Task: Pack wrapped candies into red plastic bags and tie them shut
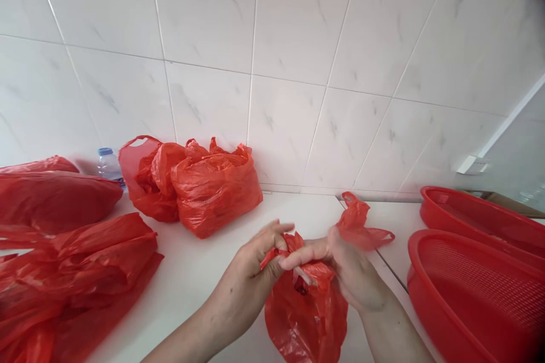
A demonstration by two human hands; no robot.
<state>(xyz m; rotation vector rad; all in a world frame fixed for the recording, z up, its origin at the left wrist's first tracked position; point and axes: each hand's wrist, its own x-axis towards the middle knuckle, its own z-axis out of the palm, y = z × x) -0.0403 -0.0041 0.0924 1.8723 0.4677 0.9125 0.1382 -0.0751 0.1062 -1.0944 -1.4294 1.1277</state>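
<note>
A red plastic bag [304, 317] hangs down between my hands at the front of the white table, its top bunched and twisted. My left hand [261, 264] pinches the gathered top from the left, thumb and fingers closed on the plastic. From the other side my right hand [347, 264] grips the same bunched part, its index finger reaching across to the left hand's thumb. A small pale strip and something dark red show in the bag's folds; what they are I cannot make out. Just behind my right hand lies another red plastic bag [360, 224], crumpled.
Filled red bags [217, 193] stand against the tiled wall. More red bags [63, 289] cover the left side, with a clear bottle [108, 164] behind. Two red plastic baskets [468, 295] sit at the right. A white socket box [473, 164] is on the wall.
</note>
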